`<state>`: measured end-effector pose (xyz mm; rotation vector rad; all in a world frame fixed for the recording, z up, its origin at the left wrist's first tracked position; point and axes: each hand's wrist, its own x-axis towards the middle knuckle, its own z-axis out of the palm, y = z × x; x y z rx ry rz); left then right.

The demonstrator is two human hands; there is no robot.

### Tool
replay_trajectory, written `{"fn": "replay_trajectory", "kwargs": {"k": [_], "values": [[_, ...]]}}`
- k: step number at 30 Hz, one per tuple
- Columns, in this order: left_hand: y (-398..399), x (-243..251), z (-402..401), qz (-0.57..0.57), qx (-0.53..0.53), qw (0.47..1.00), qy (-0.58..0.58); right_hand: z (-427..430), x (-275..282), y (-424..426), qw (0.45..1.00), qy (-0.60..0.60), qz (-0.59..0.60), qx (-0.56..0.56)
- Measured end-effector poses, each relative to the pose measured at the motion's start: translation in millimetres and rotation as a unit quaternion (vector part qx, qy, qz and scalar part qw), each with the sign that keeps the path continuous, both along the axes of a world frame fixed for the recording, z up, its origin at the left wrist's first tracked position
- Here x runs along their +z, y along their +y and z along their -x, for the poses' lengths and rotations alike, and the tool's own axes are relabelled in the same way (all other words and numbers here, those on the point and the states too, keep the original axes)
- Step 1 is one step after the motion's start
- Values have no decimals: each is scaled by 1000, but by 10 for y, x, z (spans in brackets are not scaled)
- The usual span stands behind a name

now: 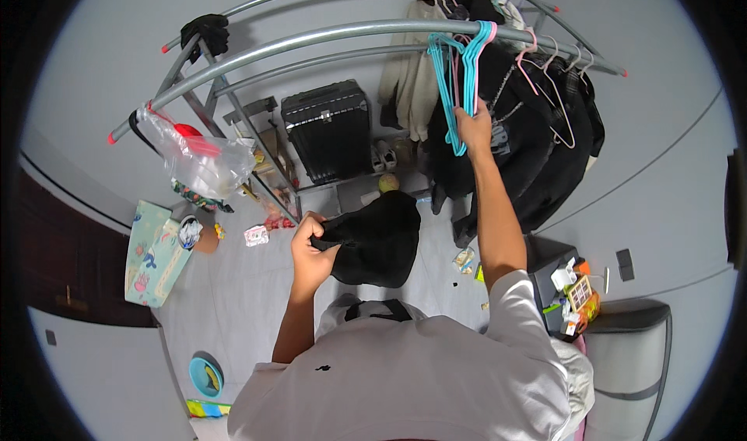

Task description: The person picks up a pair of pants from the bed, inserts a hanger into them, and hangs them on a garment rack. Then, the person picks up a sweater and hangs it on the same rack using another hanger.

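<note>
A black cloth garment (pixel 379 242) hangs from my left hand (pixel 312 251), bunched at one edge between thumb and fingers. Its kind cannot be told from the folds. My right hand (pixel 474 127) is raised to the rack and closed around the lower part of a bunch of turquoise plastic hangers (pixel 452 90). A pink hanger (pixel 477 85) is among them. Their hooks sit over the front metal bar (pixel 350 29) of the clothes rack. Just behind my right hand hang black garments (pixel 519 155).
A black suitcase (pixel 330 137) stands beneath the rack, with shoes (pixel 385 154) beside it. Clear plastic bags (pixel 204 166) dangle from the bar's left end. On the floor are a waste bin (pixel 198 235), a folded play mat (pixel 153 260) and a blue basin (pixel 206 377). A cluttered cabinet (pixel 543 266) stands right.
</note>
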<state>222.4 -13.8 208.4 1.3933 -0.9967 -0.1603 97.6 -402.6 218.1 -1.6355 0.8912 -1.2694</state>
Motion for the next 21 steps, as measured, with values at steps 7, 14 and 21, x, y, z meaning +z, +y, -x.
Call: {"fn": "replay_trajectory", "kwargs": {"k": [7,14,21], "values": [[-8,-96,-102,-32,-8,999,11,-539,55,887,992,68,81,62],[-140,-270,-186,-46,-72,996,22,-1100,252,1630,983,109,24,147],[-192,-280,-254,-52,-90,995,3,-1302,146,1770,986,75,41,142]]}}
